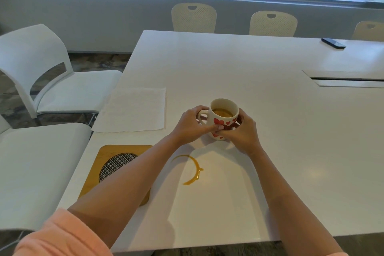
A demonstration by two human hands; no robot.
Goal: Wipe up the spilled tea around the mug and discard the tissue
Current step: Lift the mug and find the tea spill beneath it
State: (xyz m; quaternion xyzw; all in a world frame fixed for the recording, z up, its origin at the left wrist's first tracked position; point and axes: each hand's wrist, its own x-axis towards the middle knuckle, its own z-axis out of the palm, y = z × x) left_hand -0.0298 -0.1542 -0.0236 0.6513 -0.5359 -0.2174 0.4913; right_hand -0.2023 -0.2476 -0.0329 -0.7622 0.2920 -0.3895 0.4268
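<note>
Table (pixel 270 131) smooth, semi-glossy white. Mug (pixel 225 119) glossy ceramic. Tissue (pixel 133 110) matt, faintly textured paper. Trivet (pixel 108 151) looked wooden, woven mesh centre. Chairs (pixel 41 64) smooth plastic.

Left forearm is covering part of the tea ring (pixel 192 169) and a corner of the wooden trivet (pixel 116 170). Both grips are hiding the mug (pixel 224 117) base. Worktop (pixel 270 131) is running off the right edge. Dark object (pixel 333 43) far right: too small to identify.

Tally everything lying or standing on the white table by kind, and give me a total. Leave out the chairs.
Mug with red hearts: 1, held by the left hand and right hand
Paper tissue: 1
Wooden trivet: 1
Dark remote-like device: 1
Tea spill ring: 1
Total: 5
</note>
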